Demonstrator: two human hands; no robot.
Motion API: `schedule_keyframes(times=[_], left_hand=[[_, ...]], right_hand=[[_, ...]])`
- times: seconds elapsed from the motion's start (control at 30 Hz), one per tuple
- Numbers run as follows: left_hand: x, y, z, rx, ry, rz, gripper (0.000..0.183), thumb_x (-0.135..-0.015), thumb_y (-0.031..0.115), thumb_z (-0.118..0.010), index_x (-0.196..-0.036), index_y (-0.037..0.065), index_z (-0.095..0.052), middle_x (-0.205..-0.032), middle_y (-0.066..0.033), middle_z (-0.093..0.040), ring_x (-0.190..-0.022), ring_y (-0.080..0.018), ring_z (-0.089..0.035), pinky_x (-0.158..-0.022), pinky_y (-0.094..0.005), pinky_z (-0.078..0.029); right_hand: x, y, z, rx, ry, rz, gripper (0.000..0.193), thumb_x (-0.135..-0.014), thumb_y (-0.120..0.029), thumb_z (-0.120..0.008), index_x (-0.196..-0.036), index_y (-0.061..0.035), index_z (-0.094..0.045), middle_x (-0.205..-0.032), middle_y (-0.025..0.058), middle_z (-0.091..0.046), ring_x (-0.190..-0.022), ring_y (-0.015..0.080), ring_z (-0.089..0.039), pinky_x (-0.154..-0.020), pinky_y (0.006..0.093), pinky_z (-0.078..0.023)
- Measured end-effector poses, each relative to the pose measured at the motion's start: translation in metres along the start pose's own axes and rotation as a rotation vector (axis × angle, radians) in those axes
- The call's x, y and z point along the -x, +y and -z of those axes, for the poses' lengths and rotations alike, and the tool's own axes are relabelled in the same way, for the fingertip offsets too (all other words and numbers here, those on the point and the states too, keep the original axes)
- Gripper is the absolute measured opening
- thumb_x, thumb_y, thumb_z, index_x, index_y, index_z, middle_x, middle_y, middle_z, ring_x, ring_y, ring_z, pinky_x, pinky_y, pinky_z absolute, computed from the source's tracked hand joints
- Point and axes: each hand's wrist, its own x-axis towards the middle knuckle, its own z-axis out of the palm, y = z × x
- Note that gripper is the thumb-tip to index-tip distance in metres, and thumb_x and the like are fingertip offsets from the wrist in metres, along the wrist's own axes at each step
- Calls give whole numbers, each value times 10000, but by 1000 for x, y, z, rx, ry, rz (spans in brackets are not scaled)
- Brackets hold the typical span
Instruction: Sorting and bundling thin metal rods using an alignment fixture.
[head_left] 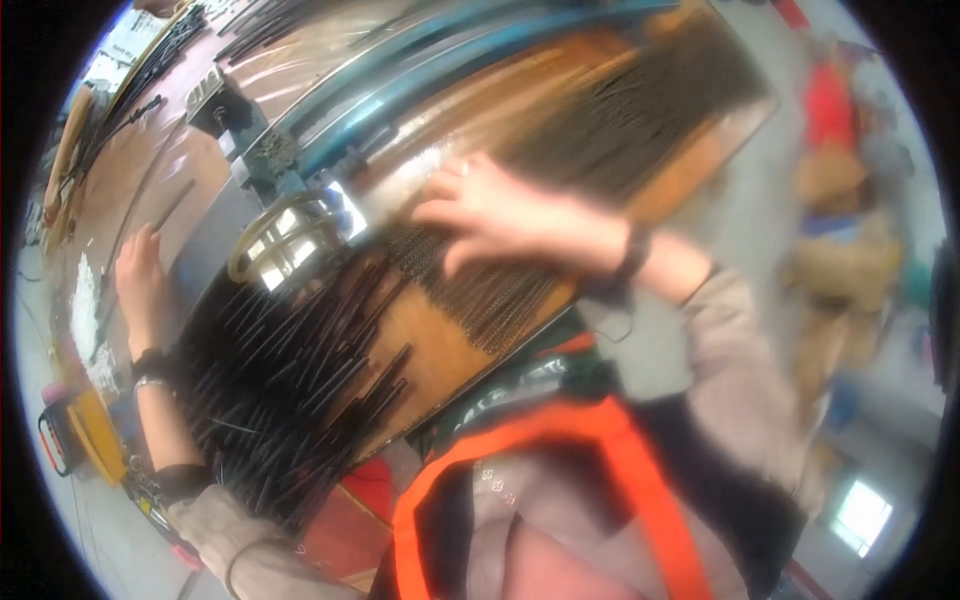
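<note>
My left hand (142, 280) is at the left side of the bench, its fingers closed at the end of a short dark rod (177, 204). Over the middle of the bench my right hand (490, 215) has its fingers apart, with nothing visible in them; motion smears it. Below that hand lie rows of thin, dark, twisted-looking rods (495, 300). A metal clamp-like machine (265, 165) stands between my hands, with a looped tan hose (245, 245) beside a bright reflective panel (285, 250). Many loose black rods (270, 350) lie heaped nearer to me.
Blue rails (390, 100) run across the far side of the bench. A dense bed of dark rods (640, 110) covers its far right. A yellow-and-black case (90, 435) is at the lower left. Another person (840, 200) appears blurred at the right.
</note>
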Motion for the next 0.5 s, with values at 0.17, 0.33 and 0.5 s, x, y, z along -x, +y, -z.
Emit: schedule_keyframes(times=[0.17, 0.33, 0.5], left_hand=[[-12, 58, 47, 70, 67, 186, 278, -892, 183, -620, -1163, 130, -656, -954, -110, -670, -905, -289, -635, -735, -420, -492], [40, 127, 105, 224, -41, 363, 159, -855, 212, -675, -930, 82, -623, -806, -106, -623, -786, -313, -595, -680, -422, -457], [95, 186, 135, 163, -394, 291, 178, -839, 252, -700, -822, 101, -609, -811, -81, -584, -806, -273, -569, -694, -394, -420]], right_hand=[[-8, 3, -3, -220, 24, -58, 285, -784, -312, -763, -910, -93, -630, -867, 106, -575, -801, 320, -567, -673, 405, -459], [-22, -9, 12, -336, 18, -164, 231, -799, -191, -756, -796, -57, -568, -816, 114, -550, -748, 319, -537, -637, 412, -433], [-42, -30, 7, -352, -46, -121, 249, -809, -178, -752, -771, -43, -547, -792, 127, -539, -717, 307, -523, -627, 412, -425]])
